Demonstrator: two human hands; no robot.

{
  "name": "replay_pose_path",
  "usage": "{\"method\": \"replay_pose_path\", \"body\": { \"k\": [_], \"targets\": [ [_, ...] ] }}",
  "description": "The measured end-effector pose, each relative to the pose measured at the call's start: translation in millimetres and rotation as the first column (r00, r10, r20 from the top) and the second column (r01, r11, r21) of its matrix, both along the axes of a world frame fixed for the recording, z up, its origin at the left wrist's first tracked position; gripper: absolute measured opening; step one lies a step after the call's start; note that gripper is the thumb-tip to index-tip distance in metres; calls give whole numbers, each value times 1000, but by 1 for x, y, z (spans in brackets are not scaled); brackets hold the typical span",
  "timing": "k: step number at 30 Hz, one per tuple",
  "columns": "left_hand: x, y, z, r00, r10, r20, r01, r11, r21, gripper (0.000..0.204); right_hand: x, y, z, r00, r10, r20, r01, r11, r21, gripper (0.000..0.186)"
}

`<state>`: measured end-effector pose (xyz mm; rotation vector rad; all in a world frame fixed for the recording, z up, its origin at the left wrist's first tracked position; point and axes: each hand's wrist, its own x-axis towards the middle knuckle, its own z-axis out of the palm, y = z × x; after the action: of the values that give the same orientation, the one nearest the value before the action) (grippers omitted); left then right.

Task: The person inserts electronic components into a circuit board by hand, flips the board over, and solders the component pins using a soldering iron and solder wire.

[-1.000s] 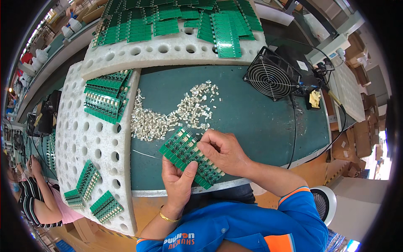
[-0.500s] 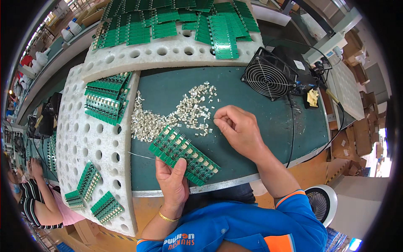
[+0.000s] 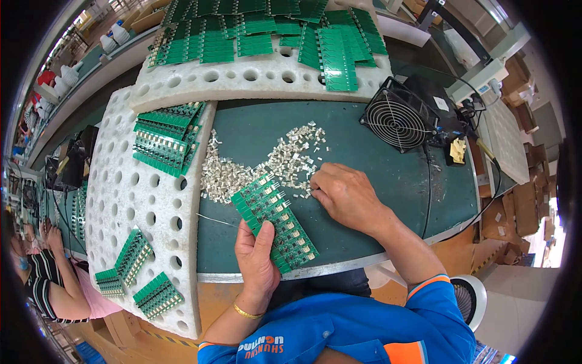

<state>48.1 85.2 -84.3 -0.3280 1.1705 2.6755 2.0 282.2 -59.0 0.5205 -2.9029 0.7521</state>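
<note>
Close by, the worker's left hand [image 3: 257,258] has a green circuit board [image 3: 282,227] gripped by its left side, slanted over the dark green tabletop [image 3: 364,161]. The right hand [image 3: 345,194] curls at the right edge of a pile of small white connectors [image 3: 291,155]; whether it pinches one, I can't tell. Beyond, a black fan [image 3: 397,121] stands right of a white foam slab [image 3: 230,88] bearing more boards [image 3: 260,45].

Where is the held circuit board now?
In the head view, the board is in the left hand, below centre, on the near side of the white connector pile.
</note>
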Motion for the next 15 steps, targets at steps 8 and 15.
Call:
{"method": "replay_pose_path", "body": {
  "k": [8,15],
  "targets": [
    [0,2,-1,999,-5,-41,4,1000,-22,28,3,-3,5,998,-41,51,54,954,-296,11],
    [0,4,1,998,-20,-52,17,998,-53,30,7,-5,10,992,18,128,55,836,-546,12]
  ]
}}
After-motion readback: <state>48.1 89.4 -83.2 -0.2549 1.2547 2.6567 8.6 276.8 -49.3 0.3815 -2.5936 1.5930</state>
